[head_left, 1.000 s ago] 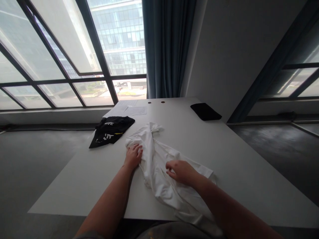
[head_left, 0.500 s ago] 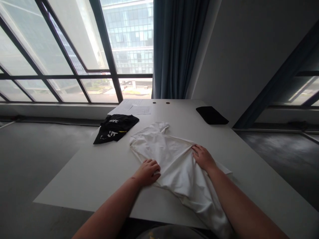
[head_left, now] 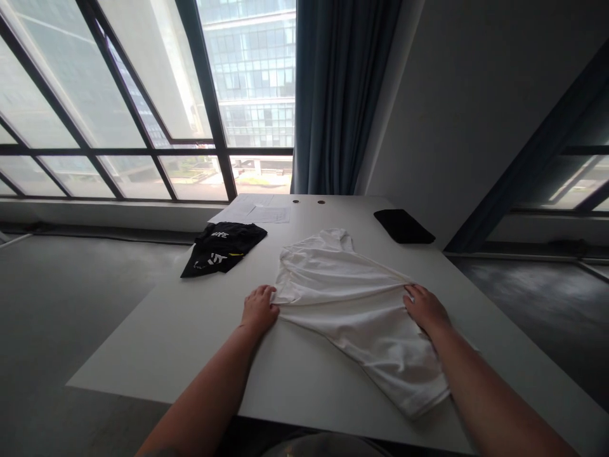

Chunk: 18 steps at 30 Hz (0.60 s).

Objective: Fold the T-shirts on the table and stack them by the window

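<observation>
A white garment [head_left: 352, 298] lies spread across the middle of the white table [head_left: 190, 343], stretched taut between my hands. My left hand [head_left: 259, 309] grips its left edge with the fingers curled into the cloth. On the right, my right hand [head_left: 425, 308] pinches the opposite edge. The lower end of the garment trails toward the table's near right side.
A folded black garment with white lettering [head_left: 222, 247] lies at the left of the table. Sheets of paper [head_left: 264, 212] rest at the far end, near two cable holes. A flat black item [head_left: 403, 226] sits far right. Windows and a blue curtain [head_left: 337, 95] stand behind.
Both hands moved apart and pulled the white garment out wide and flat; it was bunched up a second ago. The garment also shifted to the right on the table.
</observation>
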{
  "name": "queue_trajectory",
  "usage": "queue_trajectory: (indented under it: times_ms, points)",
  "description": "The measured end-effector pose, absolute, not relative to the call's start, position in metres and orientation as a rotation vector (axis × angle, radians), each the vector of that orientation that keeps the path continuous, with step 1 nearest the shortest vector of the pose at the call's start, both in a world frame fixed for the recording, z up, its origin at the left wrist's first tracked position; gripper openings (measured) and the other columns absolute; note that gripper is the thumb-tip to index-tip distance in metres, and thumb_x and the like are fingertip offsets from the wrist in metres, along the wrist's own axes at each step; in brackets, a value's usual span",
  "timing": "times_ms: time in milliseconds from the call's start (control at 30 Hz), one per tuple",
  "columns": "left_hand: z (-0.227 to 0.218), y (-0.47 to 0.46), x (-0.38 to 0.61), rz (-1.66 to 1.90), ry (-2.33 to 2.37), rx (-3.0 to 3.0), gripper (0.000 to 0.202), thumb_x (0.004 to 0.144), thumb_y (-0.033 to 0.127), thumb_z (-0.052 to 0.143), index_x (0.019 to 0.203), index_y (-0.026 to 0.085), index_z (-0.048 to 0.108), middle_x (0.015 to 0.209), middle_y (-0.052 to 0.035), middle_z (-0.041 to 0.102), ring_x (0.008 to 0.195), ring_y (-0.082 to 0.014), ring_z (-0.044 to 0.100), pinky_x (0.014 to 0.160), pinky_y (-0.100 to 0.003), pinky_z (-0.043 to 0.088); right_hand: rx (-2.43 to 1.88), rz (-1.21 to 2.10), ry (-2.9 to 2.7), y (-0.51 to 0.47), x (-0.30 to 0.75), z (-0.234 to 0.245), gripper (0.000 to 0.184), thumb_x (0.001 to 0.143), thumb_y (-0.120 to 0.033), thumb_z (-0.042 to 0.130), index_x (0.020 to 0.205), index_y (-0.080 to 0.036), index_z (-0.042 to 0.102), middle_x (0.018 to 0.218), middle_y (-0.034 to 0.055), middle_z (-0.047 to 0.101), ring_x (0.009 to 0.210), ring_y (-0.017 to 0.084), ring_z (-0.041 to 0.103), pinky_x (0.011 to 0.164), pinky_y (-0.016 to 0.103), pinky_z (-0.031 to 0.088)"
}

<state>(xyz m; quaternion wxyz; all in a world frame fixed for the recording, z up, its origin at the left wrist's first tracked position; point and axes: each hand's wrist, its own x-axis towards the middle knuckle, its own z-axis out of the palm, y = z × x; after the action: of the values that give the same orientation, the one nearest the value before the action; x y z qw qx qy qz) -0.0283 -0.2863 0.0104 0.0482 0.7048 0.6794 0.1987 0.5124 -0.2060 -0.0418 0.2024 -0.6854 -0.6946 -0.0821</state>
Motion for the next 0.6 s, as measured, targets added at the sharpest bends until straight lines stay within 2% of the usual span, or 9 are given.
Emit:
queue_trajectory:
  times_ms: [133,267,367,433,500,600]
  points:
    - [0.017,-0.268,-0.046,0.496,2.268,2.066,0.017,0.087,0.026,0.059,0.101,0.022,0.068,0.108,-0.0101,0.071,0.102,-0.0277,0.065,0.088,-0.038,0.046,-2.011,-0.161,-1.943,-0.225,0.526,-0.033,0.042,0.087,-0.04,0.055,0.121,-0.025,0.076,0.133,0.0137,0.067,0.112,0.034,0.064,0.097,0.05,0.051]
    - [0.019,-0.255,-0.064,0.495,2.45,1.973,0.014,0.091,0.024,0.055,0.098,0.021,0.067,0.106,-0.0111,0.072,0.098,-0.0271,0.066,0.081,-0.036,0.044,-2.061,-0.057,-1.954,-0.25,0.529,-0.022,0.034,0.078,-0.032,0.06,0.106,-0.025,0.079,0.116,0.0147,0.071,0.097,0.032,0.068,0.085,0.044,0.053]
    - [0.019,-0.249,-0.087,0.527,2.566,1.736,0.016,0.092,0.025,0.052,0.098,0.021,0.067,0.104,-0.013,0.073,0.099,-0.0303,0.067,0.078,-0.037,0.044,-2.023,0.149,-1.98,-0.271,0.525,-0.013,0.024,0.074,-0.031,0.06,0.089,-0.023,0.077,0.099,0.0114,0.073,0.088,0.027,0.069,0.078,0.037,0.053]
    - [0.019,-0.249,-0.102,0.547,2.626,1.584,0.018,0.093,0.029,0.053,0.1,0.021,0.068,0.105,-0.015,0.073,0.1,-0.0336,0.066,0.078,-0.039,0.045,-1.958,0.28,-2.012,-0.282,0.524,-0.01,0.021,0.071,-0.032,0.06,0.083,-0.024,0.075,0.093,0.0088,0.073,0.086,0.026,0.07,0.076,0.035,0.053]
    - [0.017,-0.25,-0.109,0.596,2.652,1.586,0.024,0.091,0.031,0.057,0.11,0.02,0.067,0.112,-0.0167,0.072,0.105,-0.0358,0.065,0.081,-0.041,0.046,-1.889,0.342,-2.057,-0.29,0.527,-0.01,0.022,0.068,-0.03,0.061,0.082,-0.025,0.076,0.093,0.0075,0.074,0.086,0.026,0.07,0.077,0.034,0.053]
    - [0.014,-0.255,-0.101,0.683,2.441,2.013,0.043,0.086,0.025,0.062,0.129,0.024,0.062,0.133,-0.0136,0.066,0.121,-0.0337,0.06,0.095,-0.041,0.045,-1.93,0.291,-2.096,-0.293,0.541,-0.015,0.027,0.062,-0.024,0.06,0.082,-0.027,0.078,0.095,0.0073,0.076,0.084,0.027,0.071,0.078,0.036,0.053]
